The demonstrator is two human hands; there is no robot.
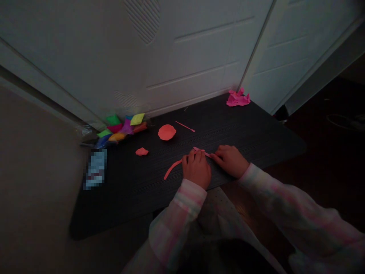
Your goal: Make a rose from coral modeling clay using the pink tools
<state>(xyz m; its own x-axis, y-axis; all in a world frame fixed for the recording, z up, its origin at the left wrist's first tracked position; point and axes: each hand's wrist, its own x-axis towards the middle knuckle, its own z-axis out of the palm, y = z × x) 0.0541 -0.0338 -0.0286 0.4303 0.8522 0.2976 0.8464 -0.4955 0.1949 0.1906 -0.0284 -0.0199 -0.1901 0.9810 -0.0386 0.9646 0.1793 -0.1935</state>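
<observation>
A thin orange-pink strip of modelling clay [172, 168] lies curved on the dark table. My left hand [197, 169] rests over the strip's right part, its fingers bent down and holding it against the tabletop. Pinched in the fingers of my right hand [231, 160] is a slim pink clay tool [207, 154], whose far end reaches to the left hand's fingertips. Where the tool meets the strip is partly hidden by those fingers. Beyond the hands sit a round, shallow orange clay piece [167, 132] and a smaller irregular clay piece [142, 152].
Another thin pink tool [185, 126] lies behind the hands. Several colourful clay packets [122, 127] are heaped at the table's back left, near a blurred light-blue packet [96, 169]. A crumpled bright pink item [238, 98] sits at the back right corner. White panels [199, 49] stand behind the table [128, 205].
</observation>
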